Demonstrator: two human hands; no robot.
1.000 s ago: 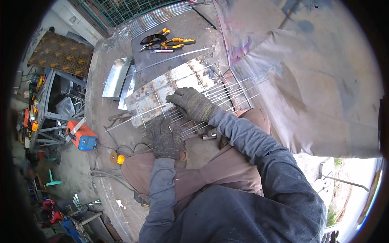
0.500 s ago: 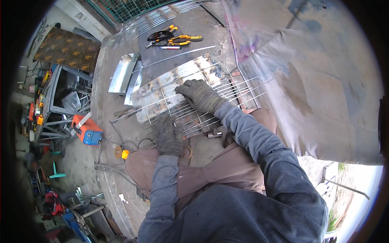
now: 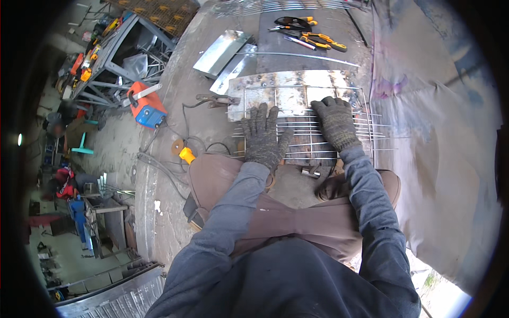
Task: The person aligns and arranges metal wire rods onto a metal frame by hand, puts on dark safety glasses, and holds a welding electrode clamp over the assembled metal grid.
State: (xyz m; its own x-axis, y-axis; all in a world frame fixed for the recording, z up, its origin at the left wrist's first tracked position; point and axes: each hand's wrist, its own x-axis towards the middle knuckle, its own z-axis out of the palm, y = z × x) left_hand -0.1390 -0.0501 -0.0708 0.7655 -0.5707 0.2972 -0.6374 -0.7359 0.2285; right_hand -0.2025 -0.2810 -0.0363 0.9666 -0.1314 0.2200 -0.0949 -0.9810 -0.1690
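Note:
Both my hands wear dark knitted gloves. My left hand [image 3: 262, 137] lies with fingers spread over the left part of a grid of thin metal rods [image 3: 302, 139], its fingertips reaching a metal plate. My right hand [image 3: 336, 123] has its fingers bent over a long metal rod [image 3: 290, 110] at the grid's far side. That rod runs across the scorched, shiny metal plate [image 3: 289, 95], beneath the grid's far part. Whether the right thumb closes under the rod is hidden. Close to the grid's near edge sits a short metal cylinder [image 3: 310, 172].
A clamp with a cable [image 3: 217, 99] lies left of the plate. Beyond are sheet-metal pieces [image 3: 221, 53], a thin strip [image 3: 307, 56], yellow-black pliers [image 3: 324, 42] and a pen [image 3: 299, 42]. An orange-blue machine [image 3: 147, 108] stands left. Grey cloth [image 3: 424, 159] hangs right.
The view has turned, shifting the scene rightward. The slanted rod under my right hand now lies nearly parallel to the grid's rods. My left hand's fingers have spread farther over the grid.

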